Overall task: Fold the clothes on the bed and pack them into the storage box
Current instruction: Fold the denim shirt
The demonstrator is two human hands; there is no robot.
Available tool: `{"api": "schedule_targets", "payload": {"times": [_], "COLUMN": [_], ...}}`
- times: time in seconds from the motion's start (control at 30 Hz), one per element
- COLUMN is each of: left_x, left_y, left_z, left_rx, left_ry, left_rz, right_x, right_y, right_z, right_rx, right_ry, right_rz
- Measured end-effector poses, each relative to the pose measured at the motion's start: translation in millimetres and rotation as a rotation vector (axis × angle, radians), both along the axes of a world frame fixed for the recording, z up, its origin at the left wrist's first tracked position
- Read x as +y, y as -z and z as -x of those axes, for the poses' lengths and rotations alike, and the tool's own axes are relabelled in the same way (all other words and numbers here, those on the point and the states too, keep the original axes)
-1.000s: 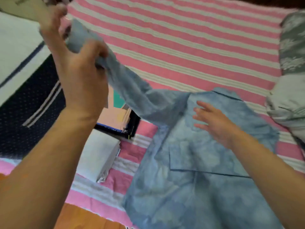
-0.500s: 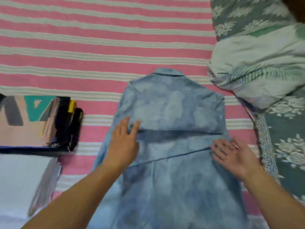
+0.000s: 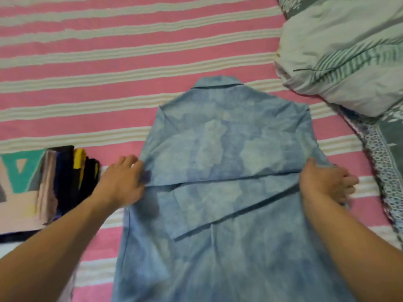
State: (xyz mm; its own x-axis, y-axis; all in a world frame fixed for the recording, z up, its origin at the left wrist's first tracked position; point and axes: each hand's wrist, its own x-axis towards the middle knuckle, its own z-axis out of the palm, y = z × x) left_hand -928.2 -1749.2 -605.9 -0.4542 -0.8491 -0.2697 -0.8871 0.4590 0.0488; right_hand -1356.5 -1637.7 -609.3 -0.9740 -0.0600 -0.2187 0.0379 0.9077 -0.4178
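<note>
I look down at the bed, which has a cover with pink and cream stripes. A blue shirt lies flat on it, in the middle of my view, back side up. Its collar points to 12 o'clock and its bottom runs out of view at 6 o'clock. The shirt is pale blue with cloudy white patches. The sleeves are folded in across the back, and I can see their edges as slanted lines over the middle of the shirt.

My left hand is at the shirt's 9 o'clock edge. Its fingers are curled at the side fold of the cloth. The fingertips are tucked at the edge, so I cannot tell for sure if they pinch the cloth or only press it. My right hand is at the shirt's 3 o'clock edge. The thumb lies on top of the cloth and the fingers curl around the side, so it grips the shirt edge. This hand looks a bit blurry.

At 9 o'clock, just beside my left hand, sits a pile of folded clothes. I see pink, teal, black and a bit of yellow in it. It lies on the bed, apart from the shirt.

At 2 o'clock there is a bunched quilt, pale with green leaf marks and a grey flower part. It lies near the shirt's right shoulder but does not touch it.
</note>
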Motion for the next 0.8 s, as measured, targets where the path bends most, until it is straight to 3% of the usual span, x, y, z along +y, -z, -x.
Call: {"api": "schedule_targets", "payload": {"times": [0.1,0.2,0.27,0.33,0.4,0.5,0.6,0.67,0.73,0.8], "left_x": [-64,-137,-169,-178,-179,-200,-219,-207,-175,-128], "left_y": [-11,-3,13,25,30,28,28,36,46,50], "left_z": [29,73,93,97,86,51,18,26,56,88], "left_rx": [0.208,0.103,-0.097,-0.315,-0.352,-0.350,-0.322,-0.284,-0.149,0.097], "left_ry": [0.163,0.343,0.576,0.715,0.764,0.556,0.125,0.043,-0.007,-0.098], "left_rz": [0.058,0.055,-0.002,-0.025,0.023,0.135,0.185,0.216,0.248,0.225], "right_x": [3,0,-7,-18,-28,-11,39,67,81,87], "right_y": [-1,15,29,36,31,21,23,34,40,41], "right_z": [-16,-22,-17,-12,-11,-8,-7,-15,-16,-14], "right_rx": [0.310,0.463,0.308,0.026,-0.166,-0.251,-0.199,-0.276,-0.351,-0.507], "right_ry": [-0.245,-0.486,-0.553,-0.502,-0.478,-0.343,-0.199,-0.152,-0.089,0.036], "right_rz": [-0.012,-0.016,-0.084,-0.149,-0.060,0.181,0.251,0.247,0.244,0.343]}}
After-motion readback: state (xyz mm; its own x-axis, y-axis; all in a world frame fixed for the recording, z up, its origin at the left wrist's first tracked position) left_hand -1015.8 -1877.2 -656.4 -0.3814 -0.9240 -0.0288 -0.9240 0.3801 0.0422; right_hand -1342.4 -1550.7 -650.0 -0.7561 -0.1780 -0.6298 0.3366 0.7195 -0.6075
